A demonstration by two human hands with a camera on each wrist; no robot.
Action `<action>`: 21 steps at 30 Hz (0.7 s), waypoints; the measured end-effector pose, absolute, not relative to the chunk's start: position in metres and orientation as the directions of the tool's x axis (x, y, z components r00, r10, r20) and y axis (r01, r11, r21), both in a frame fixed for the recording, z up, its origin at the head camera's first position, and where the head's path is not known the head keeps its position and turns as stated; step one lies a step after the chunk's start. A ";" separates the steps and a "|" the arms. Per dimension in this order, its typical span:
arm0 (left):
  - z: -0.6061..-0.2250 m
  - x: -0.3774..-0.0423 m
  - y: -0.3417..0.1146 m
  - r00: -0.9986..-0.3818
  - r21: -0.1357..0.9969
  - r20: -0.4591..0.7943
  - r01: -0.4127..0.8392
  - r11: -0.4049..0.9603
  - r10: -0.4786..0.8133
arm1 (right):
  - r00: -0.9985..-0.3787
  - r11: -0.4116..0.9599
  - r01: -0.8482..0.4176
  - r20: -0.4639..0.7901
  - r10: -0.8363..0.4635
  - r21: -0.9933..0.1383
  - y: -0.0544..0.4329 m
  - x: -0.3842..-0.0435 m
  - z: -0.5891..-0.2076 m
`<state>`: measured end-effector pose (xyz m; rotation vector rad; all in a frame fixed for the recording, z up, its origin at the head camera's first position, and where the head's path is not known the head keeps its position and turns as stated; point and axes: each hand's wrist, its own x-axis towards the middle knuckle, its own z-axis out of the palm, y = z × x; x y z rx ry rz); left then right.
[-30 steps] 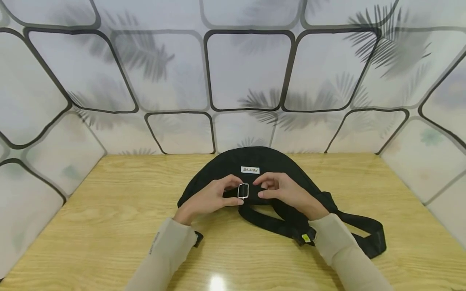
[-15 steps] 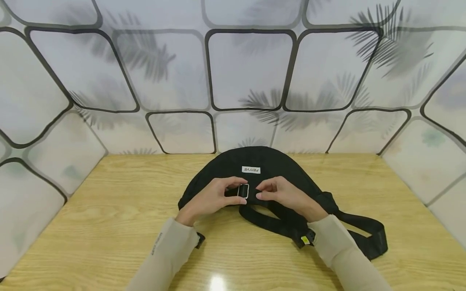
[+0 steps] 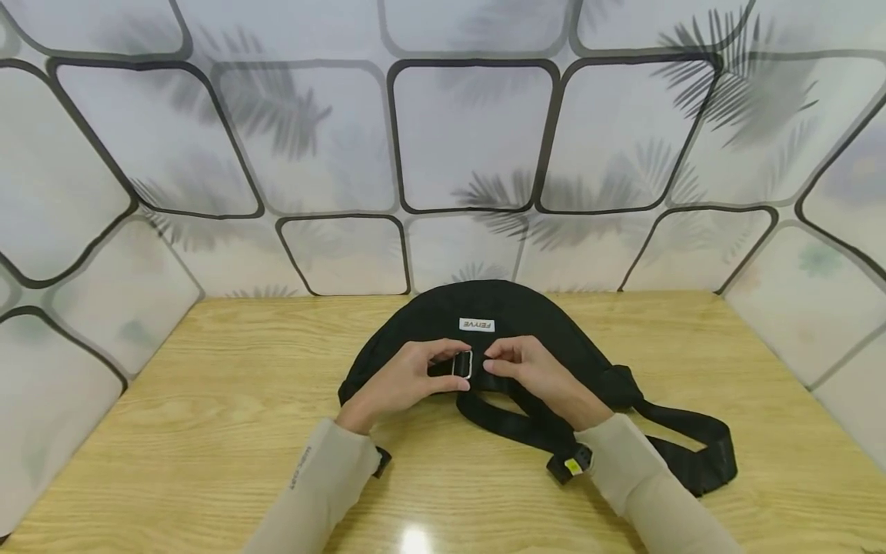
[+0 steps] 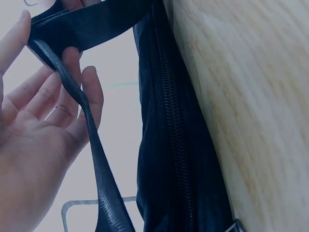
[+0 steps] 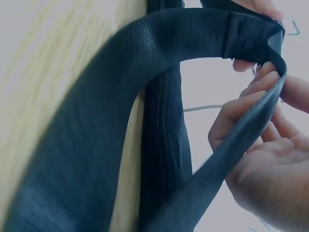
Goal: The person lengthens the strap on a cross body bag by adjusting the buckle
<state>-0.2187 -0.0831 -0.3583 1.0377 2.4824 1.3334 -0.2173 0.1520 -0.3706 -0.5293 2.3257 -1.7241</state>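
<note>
A black bag (image 3: 484, 302) with a white label (image 3: 477, 325) lies on the wood-grain surface (image 3: 242, 369), its curved top toward the patterned backdrop (image 3: 477, 138). In front of it, the left hand (image 3: 398, 379) pinches the metal buckle (image 3: 471, 365) between thumb and fingertips, while the right hand (image 3: 543, 377), fingers curled, pinches the black strap (image 3: 508, 425) just beside it; more webbing (image 3: 713, 458) lies looped beyond the right sleeve (image 3: 647, 477).
</note>
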 end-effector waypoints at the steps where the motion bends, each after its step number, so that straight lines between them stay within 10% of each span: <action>1: -0.359 -0.219 -0.083 -0.751 0.777 0.194 0.510 0.368 0.630 | -0.917 0.254 -0.164 0.053 -0.394 -0.953 0.151 -0.217 -0.371; 21: -0.358 -0.218 -0.082 -0.705 0.815 0.216 0.511 0.272 0.676 | -0.805 0.208 -0.128 -0.021 -0.592 -0.970 0.159 -0.219 -0.368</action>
